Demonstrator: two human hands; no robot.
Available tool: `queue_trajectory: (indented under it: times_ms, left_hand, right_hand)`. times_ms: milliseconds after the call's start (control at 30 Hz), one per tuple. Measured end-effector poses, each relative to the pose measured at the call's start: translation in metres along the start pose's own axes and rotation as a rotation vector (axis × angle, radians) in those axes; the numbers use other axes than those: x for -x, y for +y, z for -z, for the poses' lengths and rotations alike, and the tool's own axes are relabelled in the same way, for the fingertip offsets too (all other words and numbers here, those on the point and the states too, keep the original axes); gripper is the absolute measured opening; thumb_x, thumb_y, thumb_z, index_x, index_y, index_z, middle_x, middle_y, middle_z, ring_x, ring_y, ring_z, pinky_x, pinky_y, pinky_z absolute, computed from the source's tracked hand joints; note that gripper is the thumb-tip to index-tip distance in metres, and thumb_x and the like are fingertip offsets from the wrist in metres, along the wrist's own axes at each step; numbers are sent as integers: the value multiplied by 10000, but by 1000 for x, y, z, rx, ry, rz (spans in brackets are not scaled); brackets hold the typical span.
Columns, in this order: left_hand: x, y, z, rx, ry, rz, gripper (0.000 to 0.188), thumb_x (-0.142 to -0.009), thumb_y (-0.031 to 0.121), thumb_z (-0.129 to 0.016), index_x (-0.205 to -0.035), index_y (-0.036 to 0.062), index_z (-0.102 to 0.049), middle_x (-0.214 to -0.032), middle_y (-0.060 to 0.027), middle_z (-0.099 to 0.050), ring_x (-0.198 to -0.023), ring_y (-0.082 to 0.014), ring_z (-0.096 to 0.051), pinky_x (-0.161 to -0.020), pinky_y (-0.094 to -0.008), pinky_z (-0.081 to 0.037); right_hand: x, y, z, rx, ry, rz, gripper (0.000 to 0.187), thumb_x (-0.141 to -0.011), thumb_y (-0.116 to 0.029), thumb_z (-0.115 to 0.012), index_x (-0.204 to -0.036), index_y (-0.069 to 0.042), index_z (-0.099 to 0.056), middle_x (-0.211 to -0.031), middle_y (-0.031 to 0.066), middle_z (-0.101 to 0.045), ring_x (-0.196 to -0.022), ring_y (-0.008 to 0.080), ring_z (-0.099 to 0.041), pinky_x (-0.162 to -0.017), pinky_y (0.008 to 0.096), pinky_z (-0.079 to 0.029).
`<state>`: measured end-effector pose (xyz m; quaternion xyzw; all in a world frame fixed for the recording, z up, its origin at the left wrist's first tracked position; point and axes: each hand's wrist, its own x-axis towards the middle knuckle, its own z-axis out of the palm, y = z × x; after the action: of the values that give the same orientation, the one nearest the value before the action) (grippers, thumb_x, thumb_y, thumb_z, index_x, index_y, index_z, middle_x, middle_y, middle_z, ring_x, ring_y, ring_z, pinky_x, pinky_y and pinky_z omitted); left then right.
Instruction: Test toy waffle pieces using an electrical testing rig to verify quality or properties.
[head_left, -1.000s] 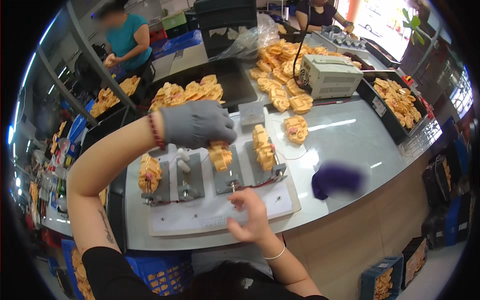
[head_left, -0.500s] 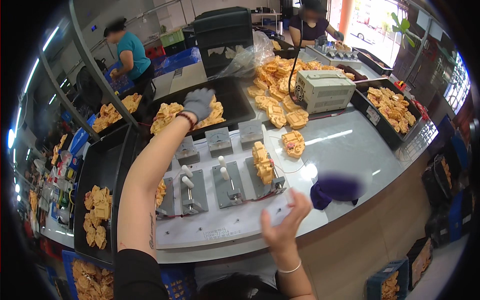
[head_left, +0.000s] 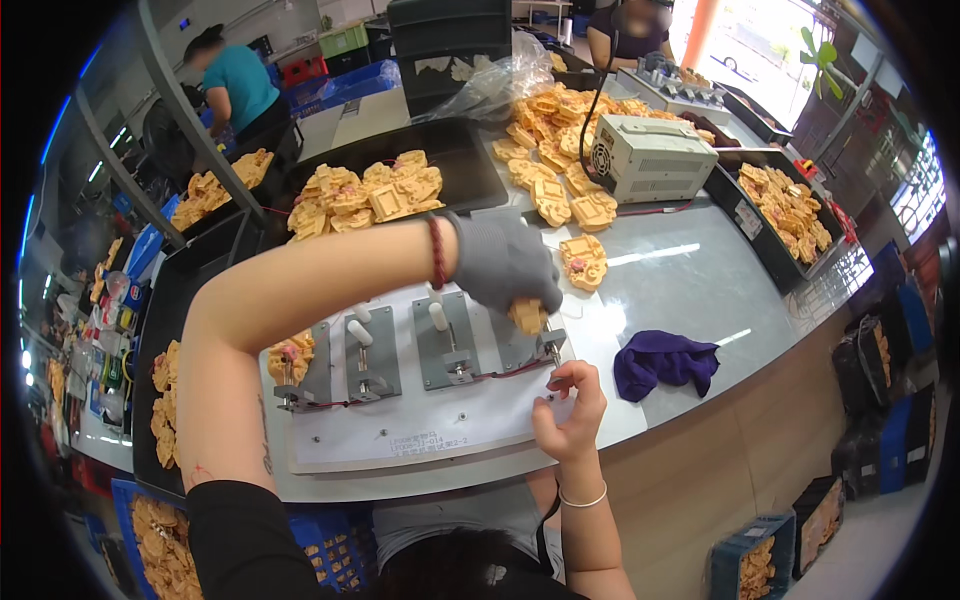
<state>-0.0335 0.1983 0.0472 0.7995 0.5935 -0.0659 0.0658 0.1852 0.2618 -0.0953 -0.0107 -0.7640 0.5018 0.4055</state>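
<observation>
My left hand (head_left: 508, 262), in a grey glove, is closed over a yellow-orange moulded plastic part (head_left: 528, 316) on the rightmost grey test fixture (head_left: 510, 352). The glove hides most of that part. Just in front, my bare right hand (head_left: 572, 412) has its fingers curled at the metal rod (head_left: 555, 358) at the front of the same fixture. Two more fixtures with white-tipped pins, one in the middle (head_left: 432, 345) and one to its left (head_left: 380, 350), hold no part. Another plastic part (head_left: 290, 357) sits at the leftmost fixture. A loose part (head_left: 583, 262) lies right of my glove.
A black tray (head_left: 478, 190) with plastic parts stands behind the fixtures. Beyond are a heap of parts (head_left: 560, 125) and a beige power supply box (head_left: 655, 160). A purple cloth (head_left: 665, 365) lies at right. A second black tray (head_left: 740, 215) holds parts. Two people work farther back.
My left hand has come from the black tray to the rightmost fixture and closed on a part. My right hand has gone from spread fingers to curled at the metal rod.
</observation>
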Motion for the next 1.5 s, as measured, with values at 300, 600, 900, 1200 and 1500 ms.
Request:
queue_trajectory:
  times_ms: [300,600,900,1200,1500]
  left_hand:
    - [149,-196,-25,357,267,1084,563,-753,416,-801,-1128,46,-606,-991,-103,-678,-919,-191,-659,-776,-319,-547]
    - [199,-174,-67,792,575,1692,893,-863,752,-458,-1392,33,-475,-1377,-250,-531,-1258,-383,-533,-1049,-430,-412]
    - [277,137,32,148,721,1093,451,-952,422,-587,-1198,45,-607,-898,-85,-665,-789,-162,-619,-720,-305,-497]
    - [497,458,-107,920,1381,2039,478,-960,450,-571,-1207,44,-620,-991,-41,-681,-886,-129,-649,-811,-264,-517]
    - [559,530,-273,188,-477,2652,442,-803,179,-703,-1239,178,-629,-1291,-79,-613,-1210,-297,-554,-1001,-431,-457]
  right_hand:
    - [-4,-10,-1,54,29,9,415,-639,-60,-686,-1017,-21,-521,-843,106,-542,-672,226,-546,-595,319,-466]
    - [-1,-7,1,45,-48,-91,457,-678,-54,-679,-1097,-16,-501,-949,109,-550,-755,214,-539,-673,325,-469]
    - [19,-20,3,-46,221,81,567,-763,-12,-622,-1306,15,-462,-1228,111,-494,-1095,230,-487,-883,353,-401]
    - [33,-96,-109,-327,-516,-140,711,-785,-95,-671,-1419,10,-366,-1256,145,-493,-1152,262,-515,-919,391,-449]
    - [32,-84,-127,-9,-452,-109,660,-850,-32,-641,-1448,-24,-361,-1139,95,-452,-996,176,-521,-767,293,-493]
